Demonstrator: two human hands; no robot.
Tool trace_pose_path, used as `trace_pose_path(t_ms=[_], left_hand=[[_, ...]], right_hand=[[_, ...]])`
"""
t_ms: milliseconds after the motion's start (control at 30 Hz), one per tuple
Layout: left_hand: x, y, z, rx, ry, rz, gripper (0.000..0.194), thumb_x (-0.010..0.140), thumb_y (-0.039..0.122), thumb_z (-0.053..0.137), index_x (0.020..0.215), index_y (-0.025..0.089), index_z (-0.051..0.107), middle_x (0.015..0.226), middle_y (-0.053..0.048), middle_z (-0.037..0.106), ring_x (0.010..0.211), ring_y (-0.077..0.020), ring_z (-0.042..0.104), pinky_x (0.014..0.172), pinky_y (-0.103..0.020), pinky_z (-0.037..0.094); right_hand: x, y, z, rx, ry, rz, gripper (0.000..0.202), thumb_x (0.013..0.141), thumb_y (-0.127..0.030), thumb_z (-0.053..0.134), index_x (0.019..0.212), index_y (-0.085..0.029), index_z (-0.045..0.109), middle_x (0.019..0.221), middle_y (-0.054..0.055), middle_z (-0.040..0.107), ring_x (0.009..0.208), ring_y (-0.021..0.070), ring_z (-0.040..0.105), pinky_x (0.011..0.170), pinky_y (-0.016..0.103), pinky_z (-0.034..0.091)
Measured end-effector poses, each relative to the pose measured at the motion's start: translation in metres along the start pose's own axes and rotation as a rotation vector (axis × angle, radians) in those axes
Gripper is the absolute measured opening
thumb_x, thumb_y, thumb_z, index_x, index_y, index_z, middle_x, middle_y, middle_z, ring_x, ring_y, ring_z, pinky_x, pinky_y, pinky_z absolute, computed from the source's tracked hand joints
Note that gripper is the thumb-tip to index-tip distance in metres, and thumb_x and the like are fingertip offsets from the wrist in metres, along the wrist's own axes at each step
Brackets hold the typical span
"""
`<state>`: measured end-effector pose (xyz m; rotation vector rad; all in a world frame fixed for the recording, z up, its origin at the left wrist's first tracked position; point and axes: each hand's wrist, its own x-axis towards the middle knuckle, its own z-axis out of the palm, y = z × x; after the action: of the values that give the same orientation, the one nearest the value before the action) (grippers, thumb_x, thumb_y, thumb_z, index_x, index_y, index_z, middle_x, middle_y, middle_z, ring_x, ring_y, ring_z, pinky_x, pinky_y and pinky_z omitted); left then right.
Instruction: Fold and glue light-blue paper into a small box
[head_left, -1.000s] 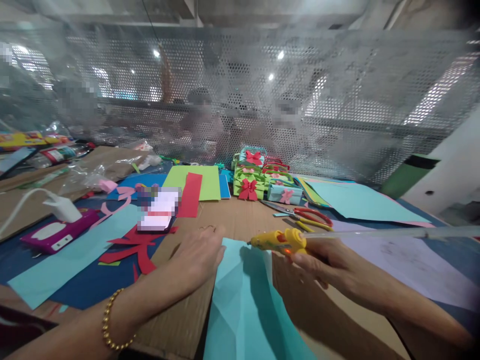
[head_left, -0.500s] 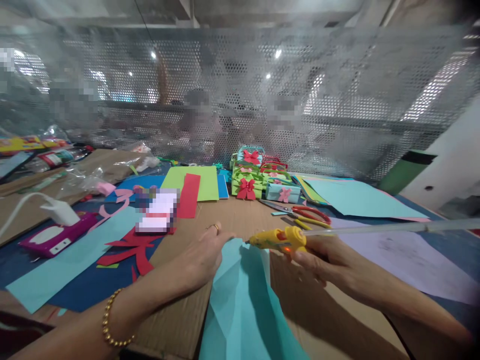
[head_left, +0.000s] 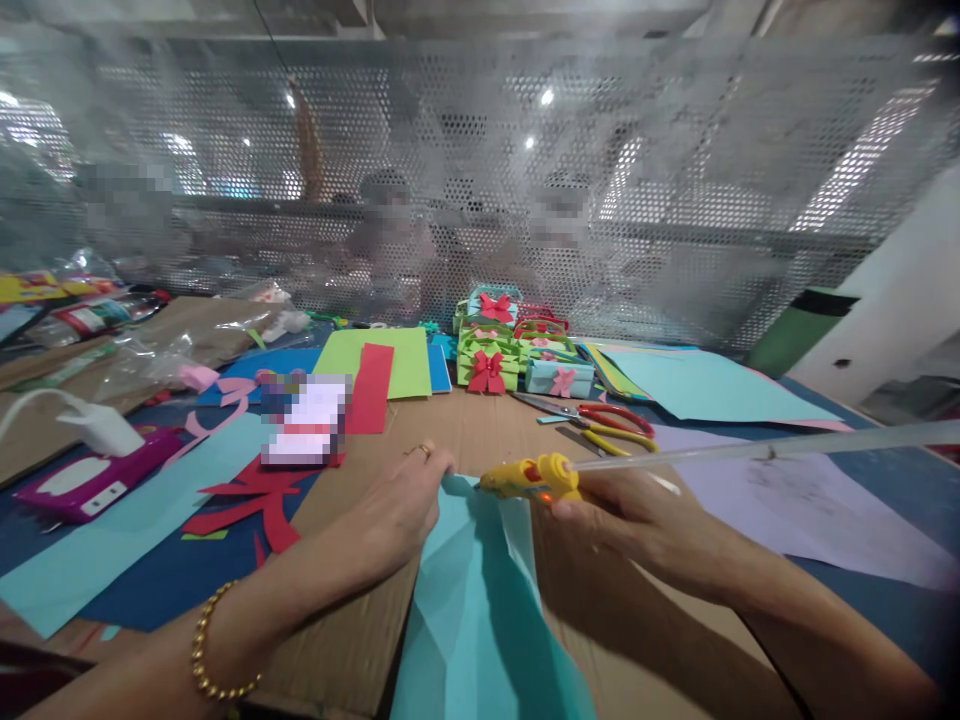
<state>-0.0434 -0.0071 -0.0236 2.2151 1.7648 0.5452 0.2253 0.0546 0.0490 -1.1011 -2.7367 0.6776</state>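
A folded turquoise paper [head_left: 472, 600] lies in front of me on the brown cardboard, its far end narrow. My left hand [head_left: 405, 500], with a ring and a gold bead bracelet, has its fingers closed on the left side of that far end. In my right hand [head_left: 637, 520] is a yellow glue gun [head_left: 529, 478], a small orange light glowing on it. Its nozzle points left and is at the top edge of the paper, close to my left fingertips. A long clear glue stick runs out of the gun's back to the right.
Small paper bags with bows [head_left: 487, 370] stand at the back. Scissors [head_left: 615, 425] lie before them. Coloured sheets [head_left: 720, 385] are stacked at the right. On the left are a phone [head_left: 307, 425], red paper scraps [head_left: 274, 510] and a purple power strip [head_left: 105, 480]. A green cylinder [head_left: 799, 335] stands at back right.
The glue gun and my right hand have shifted slightly left along the paper's far edge. My left fingers have drawn together. The whole view has also shifted a little.
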Motion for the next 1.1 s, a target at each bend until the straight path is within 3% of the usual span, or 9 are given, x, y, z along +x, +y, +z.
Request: trace_pose_path(t_ms=[200, 800, 1100], left_hand=[[-0.003, 0.002, -0.002, 0.022, 0.006, 0.012, 0.027, 0.082, 0.001, 0.038, 0.098, 0.021, 0.047, 0.097, -0.004, 0.054, 0.086, -0.0192, 0.053, 0.075, -0.032, 0.039], [-0.003, 0.013, -0.011, 0.041, -0.047, -0.050, 0.022, 0.084, 0.004, 0.038, 0.095, 0.020, 0.048, 0.098, -0.005, 0.055, 0.087, -0.0195, 0.054, 0.079, -0.033, 0.042], [-0.002, 0.011, -0.007, 0.063, -0.025, -0.033, 0.024, 0.083, 0.002, 0.037, 0.095, 0.020, 0.046, 0.098, -0.006, 0.055, 0.088, -0.0205, 0.054, 0.078, -0.034, 0.041]], right_hand=[[-0.002, 0.004, 0.001, -0.030, 0.034, -0.009, 0.049, 0.097, -0.062, 0.044, 0.086, -0.020, 0.066, 0.074, 0.002, 0.064, 0.066, 0.0161, 0.054, 0.057, 0.027, 0.033], [-0.002, -0.001, -0.003, 0.003, 0.010, -0.037, 0.047, 0.099, -0.059, 0.043, 0.076, -0.020, 0.054, 0.069, -0.002, 0.056, 0.062, 0.0127, 0.046, 0.056, 0.026, 0.029], [-0.001, 0.000, -0.002, 0.011, 0.021, -0.022, 0.050, 0.099, -0.062, 0.040, 0.078, -0.020, 0.058, 0.072, 0.000, 0.059, 0.067, 0.0156, 0.053, 0.058, 0.027, 0.032]])
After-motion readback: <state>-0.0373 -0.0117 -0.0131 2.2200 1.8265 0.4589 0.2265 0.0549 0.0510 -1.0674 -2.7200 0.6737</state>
